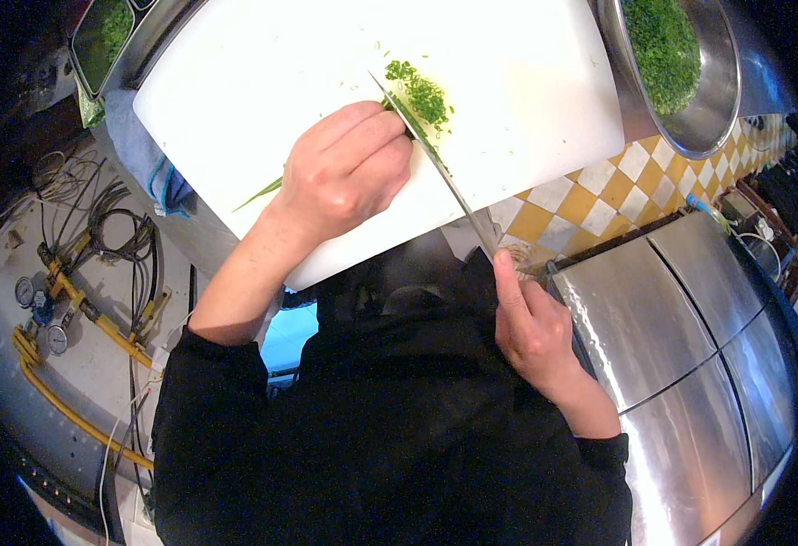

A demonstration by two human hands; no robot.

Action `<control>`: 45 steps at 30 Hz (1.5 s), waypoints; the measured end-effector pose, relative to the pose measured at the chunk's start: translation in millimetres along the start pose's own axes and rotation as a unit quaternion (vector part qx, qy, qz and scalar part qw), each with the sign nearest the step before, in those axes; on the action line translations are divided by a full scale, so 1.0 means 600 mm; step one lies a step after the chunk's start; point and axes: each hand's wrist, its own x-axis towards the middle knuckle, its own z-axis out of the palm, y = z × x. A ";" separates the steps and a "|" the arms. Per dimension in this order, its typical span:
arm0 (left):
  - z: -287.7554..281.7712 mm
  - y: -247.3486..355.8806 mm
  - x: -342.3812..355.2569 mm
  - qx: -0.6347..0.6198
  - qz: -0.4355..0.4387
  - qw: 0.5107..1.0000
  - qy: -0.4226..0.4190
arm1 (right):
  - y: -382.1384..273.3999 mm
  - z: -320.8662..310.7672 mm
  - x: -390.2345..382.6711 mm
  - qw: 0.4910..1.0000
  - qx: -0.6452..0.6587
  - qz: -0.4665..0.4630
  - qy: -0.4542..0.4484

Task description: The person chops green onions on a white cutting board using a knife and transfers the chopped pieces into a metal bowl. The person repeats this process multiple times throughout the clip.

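Note:
My left hand (349, 173) is closed over a bunch of green scallions, pressing it to a white cutting board (526, 118). Long green ends of the scallions (261, 194) stick out to the left, below my knuckles. In my right hand (534, 328) is a knife (444, 173), its handle mostly covered by my fingers. The blade slants up and left across the board, close beside the fingertips of my left hand. Just past the blade lies a small heap of finely chopped scallion (422, 96), with a few loose bits around it.
At the upper right stands a metal bowl (725, 100) of chopped greens; another container (90, 68) with greens sits at the upper left. A blue cloth (140, 136) hangs by the board's left edge. Steel cabinet doors (645, 318) are at the right, yellow pipes with gauges (57, 339) at the left.

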 end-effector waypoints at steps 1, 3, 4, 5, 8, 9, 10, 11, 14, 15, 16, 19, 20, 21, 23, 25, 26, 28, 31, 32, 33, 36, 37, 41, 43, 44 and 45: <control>0.001 -0.001 -0.002 0.001 0.000 1.000 0.001 | 0.000 -0.001 -0.003 1.000 -0.004 0.001 -0.004; 0.001 -0.002 -0.004 -0.002 0.001 1.000 0.006 | 0.000 -0.003 -0.005 1.000 -0.010 0.004 -0.012; 0.002 -0.002 -0.004 -0.003 0.002 1.000 0.008 | -0.001 -0.003 -0.004 1.000 -0.013 0.005 -0.015; 0.002 -0.003 -0.005 -0.002 0.002 1.000 0.007 | -0.001 -0.005 -0.002 1.000 -0.015 0.006 -0.019; 0.001 -0.003 -0.003 -0.001 0.005 1.000 0.005 | 0.002 -0.001 0.004 1.000 -0.012 0.004 -0.018; 0.001 -0.002 -0.003 -0.001 0.004 1.000 0.004 | 0.005 0.004 0.011 1.000 -0.008 0.001 -0.015; 0.001 -0.001 -0.002 -0.002 0.003 1.000 0.004 | 0.007 0.008 0.024 1.000 -0.011 0.002 -0.021; 0.001 0.000 -0.002 -0.001 0.000 1.000 0.001 | 0.009 0.015 0.042 1.000 -0.013 0.004 -0.026; -0.001 0.000 -0.001 0.000 -0.002 1.000 0.000 | 0.013 0.019 0.058 1.000 0.001 -0.002 0.000; 0.001 -0.001 -0.003 -0.001 0.000 1.000 0.006 | 0.013 0.019 0.060 1.000 0.011 -0.007 0.013; 0.001 -0.002 -0.004 -0.002 0.002 1.000 0.012 | 0.010 0.015 0.055 1.000 0.014 -0.007 0.009; -0.001 0.000 -0.002 0.001 -0.001 1.000 0.009 | -0.003 -0.005 0.021 1.000 0.021 -0.003 -0.004; -0.001 0.000 -0.003 0.000 -0.002 1.000 0.008 | -0.004 -0.005 0.013 1.000 0.022 -0.003 -0.008; 0.000 -0.001 -0.004 0.000 -0.001 1.000 0.007 | -0.003 -0.004 0.008 1.000 0.024 -0.002 -0.010; 0.001 -0.001 -0.004 -0.001 0.001 1.000 0.003 | 0.001 0.002 0.005 1.000 0.014 0.001 -0.003; 0.000 0.000 -0.003 0.001 0.000 1.000 -0.003 | 0.004 0.006 0.012 1.000 0.000 -0.002 0.002; 0.000 0.000 -0.002 0.001 -0.001 1.000 -0.002 | 0.006 0.013 0.025 1.000 -0.010 -0.006 0.005; -0.001 0.001 -0.002 -0.002 -0.004 1.000 0.001 | 0.012 0.023 0.053 1.000 -0.022 -0.010 0.001; -0.001 0.000 -0.003 -0.001 -0.007 1.000 0.001 | 0.017 0.023 0.081 1.000 0.003 -0.018 0.005; -0.001 -0.001 -0.002 -0.003 -0.004 1.000 0.004 | 0.016 0.017 0.081 0.999 0.027 -0.021 0.019; 0.000 -0.001 -0.004 -0.004 -0.003 1.000 0.007 | 0.016 0.014 0.079 0.998 0.052 -0.025 0.032; 0.001 -0.002 -0.006 -0.002 -0.002 1.000 0.007 | 0.009 0.003 0.044 0.999 0.039 -0.013 0.025; 0.001 -0.002 -0.007 -0.001 -0.002 1.000 0.006 | 0.007 0.000 0.032 0.999 0.032 -0.007 0.014; 0.002 -0.002 -0.007 -0.003 0.000 1.000 0.007 | 0.004 -0.003 0.007 1.000 0.011 0.002 -0.004; 0.000 -0.002 -0.007 -0.004 0.001 1.000 -0.001 | 0.005 -0.003 0.007 1.000 0.005 0.004 -0.011; -0.001 -0.002 -0.006 -0.002 0.001 1.000 -0.003 | 0.005 -0.002 0.012 1.000 0.001 0.007 -0.020; -0.002 -0.001 -0.005 -0.002 0.001 1.000 -0.004 | 0.006 -0.001 0.017 1.000 -0.004 0.010 -0.028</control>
